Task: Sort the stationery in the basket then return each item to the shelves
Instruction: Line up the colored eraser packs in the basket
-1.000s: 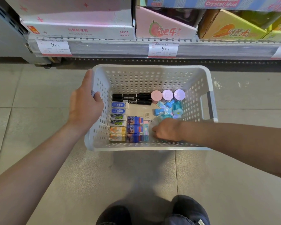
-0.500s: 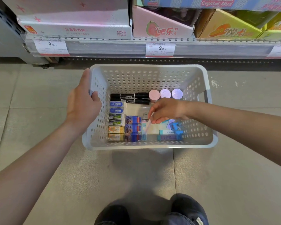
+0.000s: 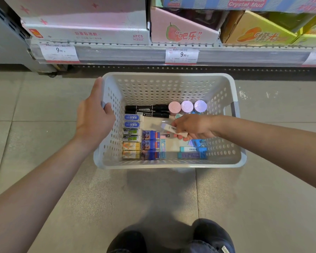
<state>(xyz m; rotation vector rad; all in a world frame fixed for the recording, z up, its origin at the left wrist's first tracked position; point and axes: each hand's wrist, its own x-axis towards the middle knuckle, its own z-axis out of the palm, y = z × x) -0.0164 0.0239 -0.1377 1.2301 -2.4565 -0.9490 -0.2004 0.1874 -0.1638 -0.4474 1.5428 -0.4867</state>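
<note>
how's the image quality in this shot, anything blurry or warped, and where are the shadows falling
Head view: the small pale item pinched in the right hand is smeared by motion blur, while the left hand gripping the basket rim is sharp; wide-angle distortion bows the shelf edge; a soft shadow lies on the floor tiles in front of the basket; no strong glare.

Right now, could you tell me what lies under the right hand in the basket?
The right hand holds a pale eraser above the basket floor; blue erasers peek out beneath the wrist, the rest covered.
</note>
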